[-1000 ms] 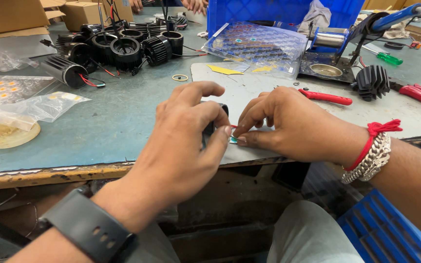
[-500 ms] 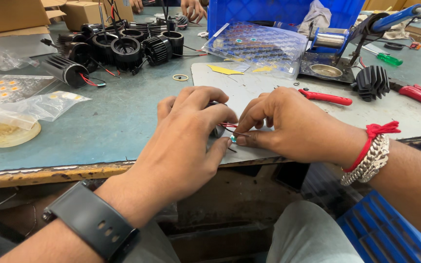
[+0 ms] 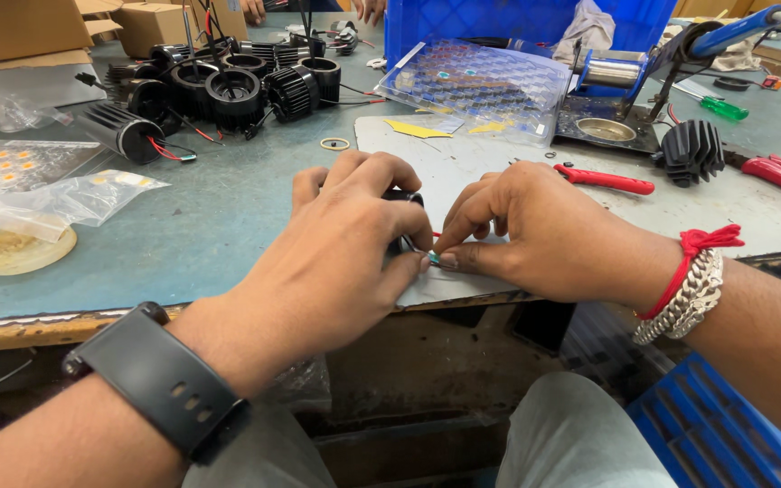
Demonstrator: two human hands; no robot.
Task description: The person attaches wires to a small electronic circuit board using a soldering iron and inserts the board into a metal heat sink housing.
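Hands are meeting at the workbench (image 3: 228, 226) edge. Left hand (image 3: 336, 262) is gripping a black housing (image 3: 401, 197); right hand (image 3: 535, 230) fingers are pinching a small green part (image 3: 433, 258).

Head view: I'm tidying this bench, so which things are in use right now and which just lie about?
In use: left hand, right hand, small black part with red wire pinched between them.

Lying about: red pliers, black finned housings, clear tray, plastic bags, green screwdriver.

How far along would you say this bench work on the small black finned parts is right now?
Looks done: a cluster of black finned housings with wires sits at the back left. In hand: the left hand holds a black part while the right hand pinches its small connector. Possibly left: one bare finned piece lies at right.
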